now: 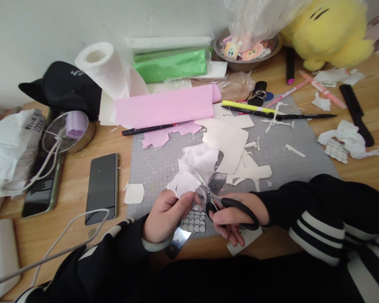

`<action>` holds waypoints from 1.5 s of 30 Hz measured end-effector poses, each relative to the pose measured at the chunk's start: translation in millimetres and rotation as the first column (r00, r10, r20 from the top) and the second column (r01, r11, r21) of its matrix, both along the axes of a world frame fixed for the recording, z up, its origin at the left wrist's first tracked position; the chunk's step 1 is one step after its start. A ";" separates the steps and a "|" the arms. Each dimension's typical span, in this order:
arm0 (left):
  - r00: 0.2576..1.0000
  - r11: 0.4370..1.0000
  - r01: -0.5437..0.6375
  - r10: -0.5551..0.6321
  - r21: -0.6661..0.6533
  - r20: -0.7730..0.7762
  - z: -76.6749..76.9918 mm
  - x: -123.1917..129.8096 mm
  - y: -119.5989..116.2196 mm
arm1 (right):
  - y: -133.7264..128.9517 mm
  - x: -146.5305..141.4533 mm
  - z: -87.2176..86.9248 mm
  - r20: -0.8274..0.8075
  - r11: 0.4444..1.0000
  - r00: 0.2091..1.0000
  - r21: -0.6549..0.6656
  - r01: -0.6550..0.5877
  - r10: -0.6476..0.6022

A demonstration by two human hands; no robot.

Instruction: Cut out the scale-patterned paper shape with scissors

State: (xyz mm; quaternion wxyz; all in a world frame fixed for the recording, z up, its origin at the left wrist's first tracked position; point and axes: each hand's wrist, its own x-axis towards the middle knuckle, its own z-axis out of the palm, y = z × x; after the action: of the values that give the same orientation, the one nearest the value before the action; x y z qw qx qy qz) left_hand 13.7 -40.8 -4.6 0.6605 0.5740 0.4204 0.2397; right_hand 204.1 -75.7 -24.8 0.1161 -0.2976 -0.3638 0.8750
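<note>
Over the front of a grey cutting mat [158,168], my left hand [167,214] pinches a torn piece of white paper [185,181] between thumb and fingers. My right hand [236,212] has its fingers through the black handles of a pair of scissors [210,193]. The blades point up and left and lie against the paper's right side; whether they cut into it I cannot tell. Behind the piece sits crumpled white tissue [200,155]. Just below my hands lies a small sheet of scale-like outlined shapes [194,221].
Cream card offcuts [229,141] cover the mat's middle. Behind them lie folded pink paper [164,107] and several pens [252,109]. A phone [101,185] and a metal tin [82,141] are on the left. A black comb [355,111] lies right, a metal bowl [249,63] at the back.
</note>
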 end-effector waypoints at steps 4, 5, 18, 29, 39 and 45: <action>1.000 1.000 0.002 -0.002 -0.005 -0.011 1.1 0.3 0.2 | 0.7 0.2 -0.1 -0.002 1.000 1.000 -0.002 -0.002 0.002; 1.000 1.000 0.006 -0.006 -0.006 -0.013 1.3 0.4 0.2 | 1.0 0.0 0.5 -0.004 1.000 1.000 -0.002 -0.006 0.006; 0.986 0.993 0.116 -0.111 0.032 -0.122 4.0 0.0 1.8 | 2.5 -3.5 1.7 -0.025 1.000 1.000 -0.004 0.012 -0.013; 0.960 0.975 0.187 -0.156 0.122 -0.231 8.5 0.8 2.1 | 1.3 -2.8 0.1 -0.009 1.000 1.000 -0.002 -0.016 0.016; 0.962 0.973 0.195 -0.166 0.121 -0.217 7.5 0.9 2.0 | 1.4 -2.6 -0.4 -0.006 1.000 1.000 0.006 -0.013 0.013; 0.966 0.975 0.189 -0.163 0.120 -0.203 6.8 0.4 1.8 | 1.9 -3.6 1.4 0.008 1.000 1.000 0.007 -0.019 0.019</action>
State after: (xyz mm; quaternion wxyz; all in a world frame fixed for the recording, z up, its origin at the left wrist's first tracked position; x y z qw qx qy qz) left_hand 14.1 -39.1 2.3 0.5944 0.6738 0.4116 0.1521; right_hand 200.5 -73.7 -23.4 0.1075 -0.2970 -0.3701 0.8736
